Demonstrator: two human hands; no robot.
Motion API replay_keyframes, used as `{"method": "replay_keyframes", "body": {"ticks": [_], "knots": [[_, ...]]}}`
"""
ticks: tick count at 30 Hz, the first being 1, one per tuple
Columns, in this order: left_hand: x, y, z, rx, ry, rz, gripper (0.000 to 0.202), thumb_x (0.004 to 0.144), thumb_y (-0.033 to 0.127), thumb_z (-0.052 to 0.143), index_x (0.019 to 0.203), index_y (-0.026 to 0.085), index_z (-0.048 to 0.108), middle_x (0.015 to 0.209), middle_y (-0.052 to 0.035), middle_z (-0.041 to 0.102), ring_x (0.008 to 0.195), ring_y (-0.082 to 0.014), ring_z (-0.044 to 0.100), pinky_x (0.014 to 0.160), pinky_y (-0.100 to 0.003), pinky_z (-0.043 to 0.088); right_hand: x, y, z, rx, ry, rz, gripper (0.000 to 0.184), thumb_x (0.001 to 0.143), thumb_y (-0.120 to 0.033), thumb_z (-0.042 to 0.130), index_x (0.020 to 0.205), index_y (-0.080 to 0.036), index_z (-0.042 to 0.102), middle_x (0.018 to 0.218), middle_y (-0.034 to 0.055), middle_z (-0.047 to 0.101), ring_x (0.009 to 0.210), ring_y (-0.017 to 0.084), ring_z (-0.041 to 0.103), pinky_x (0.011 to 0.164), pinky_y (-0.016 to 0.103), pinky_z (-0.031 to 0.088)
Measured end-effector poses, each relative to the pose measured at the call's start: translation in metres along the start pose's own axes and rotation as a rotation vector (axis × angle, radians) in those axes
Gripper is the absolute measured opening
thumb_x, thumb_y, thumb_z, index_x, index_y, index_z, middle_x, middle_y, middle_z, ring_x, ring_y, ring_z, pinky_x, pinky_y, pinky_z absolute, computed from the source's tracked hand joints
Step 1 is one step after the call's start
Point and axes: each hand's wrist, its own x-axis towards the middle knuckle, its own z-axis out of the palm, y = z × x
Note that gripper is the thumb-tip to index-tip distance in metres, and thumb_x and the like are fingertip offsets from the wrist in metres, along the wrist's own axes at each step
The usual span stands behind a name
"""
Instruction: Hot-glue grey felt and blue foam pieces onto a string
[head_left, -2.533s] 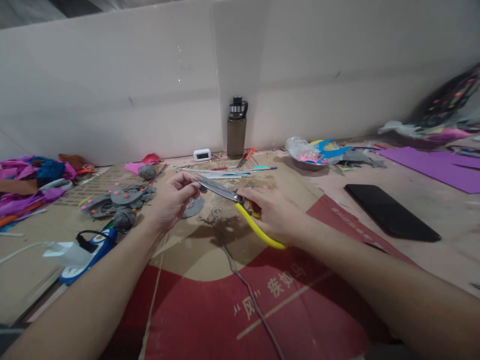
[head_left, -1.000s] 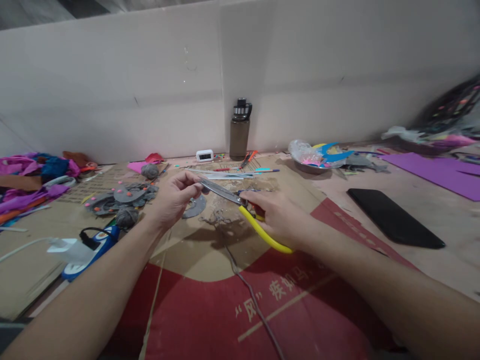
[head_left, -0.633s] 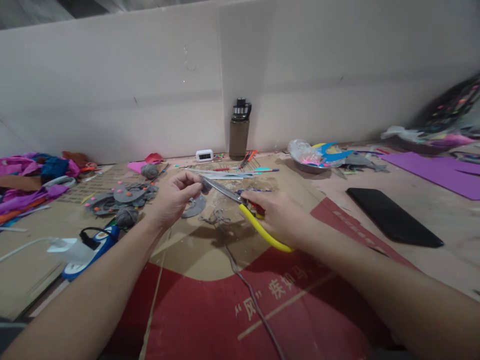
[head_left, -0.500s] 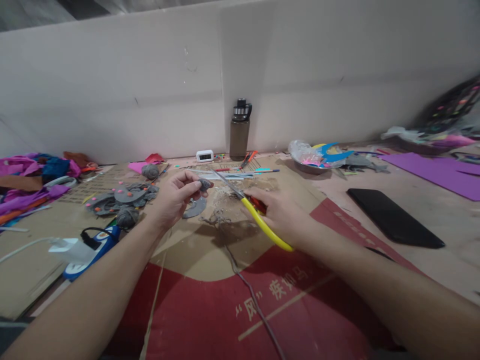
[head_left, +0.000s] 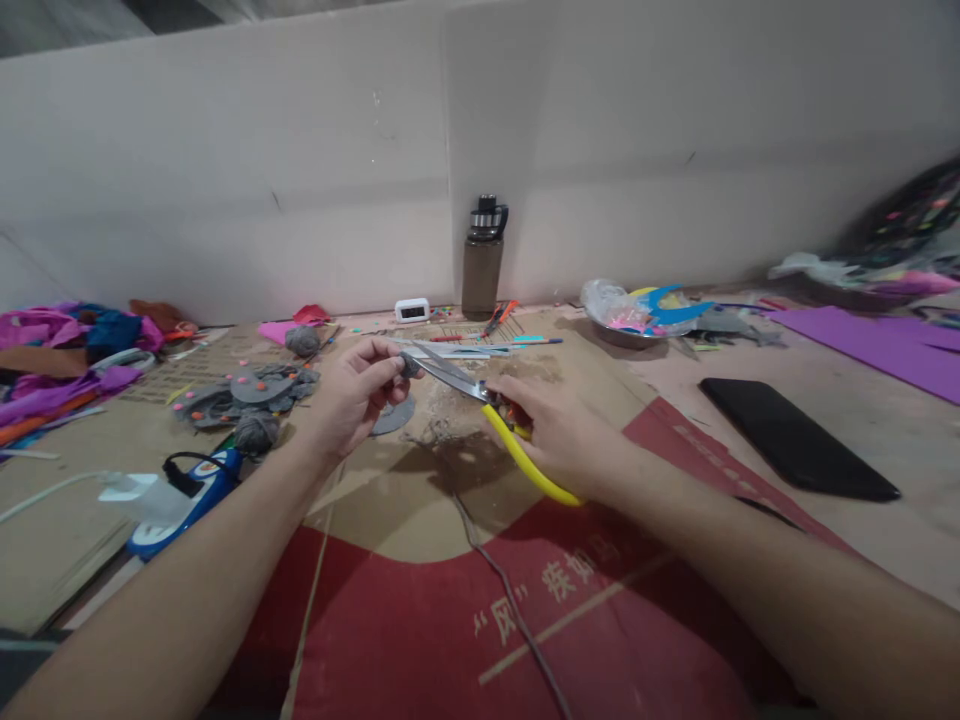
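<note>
Between the thumb and fingers of my left hand (head_left: 367,385) is a small grey wad of yarn (head_left: 409,365). My right hand (head_left: 555,430) is closed around the yellow handles of a pair of scissors (head_left: 517,450). Its blades stand apart, pointing left, with their tips at the wad. Below the hands, loose grey yarn (head_left: 442,432) lies tangled on the cardboard, and a strand runs down toward me. A flat grey felt piece (head_left: 394,415) rests just under my left hand.
Grey pieces with pink and orange pins (head_left: 255,390) and grey yarn balls (head_left: 256,432) lie left, near a blue power strip (head_left: 184,505). A bottle (head_left: 482,262) and a white digital clock (head_left: 412,310) stand at the wall. A black phone (head_left: 795,438) and a metal bowl (head_left: 630,338) are right.
The scissors' blades have spread apart and swung lower and to the left, bringing the tips to the grey wad. My left hand has stayed almost still.
</note>
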Motion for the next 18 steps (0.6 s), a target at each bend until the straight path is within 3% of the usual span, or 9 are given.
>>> {"method": "replay_keyframes", "body": {"ticks": [3, 18], "knots": [[-0.0001, -0.0002, 0.0015, -0.014, 0.009, -0.001, 0.015, 0.069, 0.017, 0.07, 0.074, 0.014, 0.056, 0.061, -0.0002, 0.062, 0.047, -0.0059, 0.048, 0.047, -0.018, 0.038, -0.0009, 0.0013, 0.0013, -0.053, 0.011, 0.0, 0.036, 0.086, -0.032, 0.051, 0.12, -0.018, 0.055, 0.085, 0.0069, 0.06, 0.067, 0.015, 0.05, 0.063, 0.027, 0.035], [0.0006, -0.0049, -0.0011, 0.013, -0.014, -0.009, 0.015, 0.069, 0.014, 0.069, 0.075, 0.015, 0.055, 0.056, 0.0027, 0.057, 0.047, -0.0073, 0.05, 0.048, -0.019, 0.035, -0.0032, -0.0001, 0.0063, -0.16, 0.029, 0.003, 0.034, 0.084, -0.029, 0.05, 0.116, -0.02, 0.057, 0.085, 0.0063, 0.064, 0.064, 0.015, 0.051, 0.061, 0.026, 0.035]]}}
